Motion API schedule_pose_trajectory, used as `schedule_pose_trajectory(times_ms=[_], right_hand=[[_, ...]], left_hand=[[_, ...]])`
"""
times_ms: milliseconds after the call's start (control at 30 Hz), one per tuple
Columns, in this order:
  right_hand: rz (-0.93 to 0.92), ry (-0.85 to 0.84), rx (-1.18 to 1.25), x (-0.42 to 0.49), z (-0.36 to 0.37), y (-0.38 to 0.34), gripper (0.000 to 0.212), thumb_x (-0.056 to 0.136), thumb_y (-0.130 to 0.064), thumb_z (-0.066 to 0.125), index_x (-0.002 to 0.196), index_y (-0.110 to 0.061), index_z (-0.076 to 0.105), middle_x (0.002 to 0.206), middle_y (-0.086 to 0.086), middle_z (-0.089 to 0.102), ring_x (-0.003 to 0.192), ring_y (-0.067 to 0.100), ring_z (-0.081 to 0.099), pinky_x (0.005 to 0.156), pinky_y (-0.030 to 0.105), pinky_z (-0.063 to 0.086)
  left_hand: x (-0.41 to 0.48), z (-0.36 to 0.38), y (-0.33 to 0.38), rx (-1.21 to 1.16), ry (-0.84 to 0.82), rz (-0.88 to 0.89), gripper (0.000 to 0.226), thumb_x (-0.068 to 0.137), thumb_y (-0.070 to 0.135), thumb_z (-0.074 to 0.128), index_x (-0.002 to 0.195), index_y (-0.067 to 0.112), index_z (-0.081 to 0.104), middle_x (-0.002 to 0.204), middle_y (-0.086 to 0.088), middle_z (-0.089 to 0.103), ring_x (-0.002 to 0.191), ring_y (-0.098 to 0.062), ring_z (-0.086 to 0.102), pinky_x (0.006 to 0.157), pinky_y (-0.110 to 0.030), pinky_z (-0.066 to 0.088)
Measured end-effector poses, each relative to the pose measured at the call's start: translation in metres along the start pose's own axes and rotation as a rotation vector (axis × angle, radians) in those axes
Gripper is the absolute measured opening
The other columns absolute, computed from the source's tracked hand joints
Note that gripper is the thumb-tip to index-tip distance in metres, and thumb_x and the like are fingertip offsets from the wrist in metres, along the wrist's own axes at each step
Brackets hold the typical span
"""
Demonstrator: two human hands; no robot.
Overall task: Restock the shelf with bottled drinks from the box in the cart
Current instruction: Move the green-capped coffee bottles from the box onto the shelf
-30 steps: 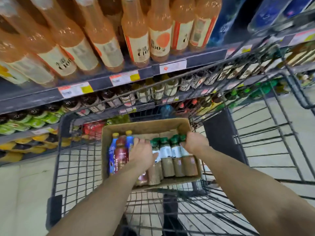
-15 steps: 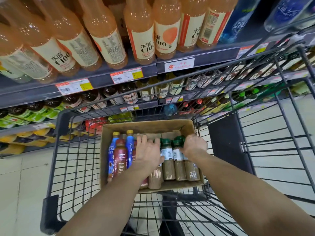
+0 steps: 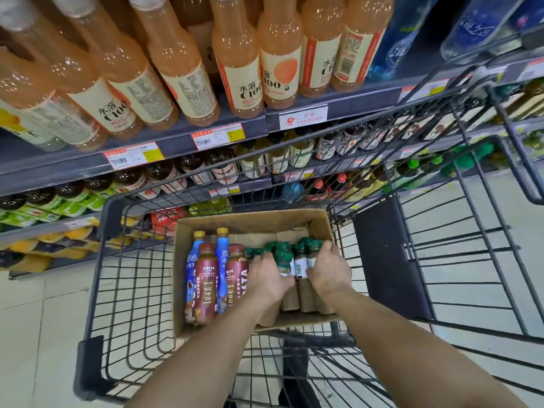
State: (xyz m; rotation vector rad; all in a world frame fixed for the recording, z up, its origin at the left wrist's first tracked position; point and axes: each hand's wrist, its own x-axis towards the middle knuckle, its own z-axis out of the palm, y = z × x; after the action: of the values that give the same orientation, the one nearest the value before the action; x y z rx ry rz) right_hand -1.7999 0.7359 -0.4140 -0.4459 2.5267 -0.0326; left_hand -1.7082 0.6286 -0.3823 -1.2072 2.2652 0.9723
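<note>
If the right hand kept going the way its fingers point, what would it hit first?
The right hand is curled over the green-capped bottles, so those come first. Past their tops, it would probably reach the far wall of the cardboard box, though depth is unclear.

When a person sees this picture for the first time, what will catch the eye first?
Probably the left hand and right hand, both gripping a cluster of green-capped bottles in the cardboard box inside the black wire cart, at the centre. Next, the large orange drink bottles on the top shelf, filling the upper part of the view. The dark red Costa coffee bottles on the box's left side also stand out.
</note>
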Motion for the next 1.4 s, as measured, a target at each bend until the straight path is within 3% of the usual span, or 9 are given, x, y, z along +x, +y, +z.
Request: schedule_pose_trajectory(times_ms=[67,167,300,467,633,767,900,1100,1400], right_hand=[[0.010,0.004,0.009,-0.003,0.003,0.002,0.052,0.084,-0.031,0.075,0.121,-0.007,0.046,0.118,0.011,0.056,0.105,0.028,0.064,0.078,0.035,0.053],[0.047,-0.001,0.021,-0.003,0.003,-0.001,0.050,0.083,-0.030,0.074,0.120,-0.007,0.051,0.122,0.013,0.054,0.110,0.029,0.059,0.085,0.036,0.052],[0.035,-0.014,0.080,-0.010,0.006,-0.008,0.052,0.083,-0.032,0.072,0.116,-0.014,0.035,0.113,0.013,0.058,0.102,0.033,0.062,0.071,0.036,0.046],[-0.099,0.007,0.214,-0.035,-0.007,-0.003,0.050,0.089,-0.039,0.066,0.120,-0.016,0.034,0.099,0.011,0.064,0.090,0.032,0.064,0.065,0.035,0.041],[-0.206,0.086,0.544,-0.072,-0.056,-0.017,0.049,0.082,-0.028,0.073,0.117,-0.026,0.038,0.100,0.001,0.068,0.085,0.025,0.065,0.069,0.035,0.050],[-0.287,0.165,0.713,-0.110,-0.103,-0.044,0.052,0.077,-0.033,0.077,0.113,-0.038,0.040,0.110,-0.010,0.062,0.090,0.009,0.063,0.079,0.035,0.055],[-0.332,0.239,0.763,-0.148,-0.149,-0.073,0.061,0.075,-0.047,0.077,0.122,-0.030,0.043,0.111,-0.011,0.061,0.092,0.011,0.063,0.077,0.034,0.053],[-0.445,0.319,0.771,-0.204,-0.201,-0.116,0.059,0.075,-0.034,0.078,0.120,-0.036,0.039,0.115,-0.011,0.059,0.100,0.012,0.060,0.079,0.030,0.045],[-0.592,0.445,0.795,-0.274,-0.269,-0.201,0.067,0.076,-0.035,0.081,0.130,-0.033,0.041,0.118,-0.016,0.057,0.104,0.007,0.058,0.086,0.031,0.050]], left_hand=[[-0.003,-0.004,-0.001,-0.029,-0.045,-0.036,0.056,0.073,0.033,0.080,0.119,0.017,0.054,0.116,-0.006,0.064,0.104,-0.024,0.062,0.089,-0.036,0.054],[-0.011,-0.004,-0.005,-0.049,-0.129,-0.055,0.074,0.076,0.031,0.079,0.137,0.022,0.039,0.119,-0.005,0.064,0.107,-0.026,0.063,0.089,-0.036,0.053],[-0.025,-0.005,-0.015,-0.091,-0.165,-0.032,0.089,0.075,0.022,0.078,0.147,0.025,0.027,0.123,-0.004,0.062,0.110,-0.025,0.061,0.094,-0.041,0.053],[-0.052,-0.025,-0.025,-0.229,-0.033,-0.036,0.052,0.079,0.023,0.077,0.117,0.026,0.041,0.104,0.006,0.061,0.092,-0.015,0.059,0.080,-0.031,0.050],[-0.082,-0.068,-0.019,-0.358,0.091,0.013,0.055,0.076,0.020,0.081,0.122,0.026,0.050,0.109,0.007,0.066,0.097,-0.012,0.062,0.081,-0.024,0.047],[-0.108,-0.114,-0.009,-0.409,0.170,0.045,0.057,0.074,0.016,0.080,0.124,0.025,0.053,0.105,0.007,0.068,0.094,-0.014,0.062,0.084,-0.028,0.049],[-0.139,-0.170,-0.003,-0.431,0.286,0.093,0.062,0.071,0.023,0.084,0.124,0.026,0.052,0.107,0.008,0.068,0.099,-0.015,0.063,0.089,-0.031,0.050],[-0.190,-0.249,-0.015,-0.495,0.383,0.196,0.060,0.073,0.024,0.083,0.121,0.032,0.048,0.104,0.013,0.064,0.095,-0.010,0.061,0.080,-0.026,0.044],[-0.238,-0.362,-0.052,-0.581,0.488,0.379,0.060,0.072,0.027,0.083,0.119,0.040,0.047,0.102,0.025,0.062,0.090,0.015,0.057,0.079,-0.018,0.046]])
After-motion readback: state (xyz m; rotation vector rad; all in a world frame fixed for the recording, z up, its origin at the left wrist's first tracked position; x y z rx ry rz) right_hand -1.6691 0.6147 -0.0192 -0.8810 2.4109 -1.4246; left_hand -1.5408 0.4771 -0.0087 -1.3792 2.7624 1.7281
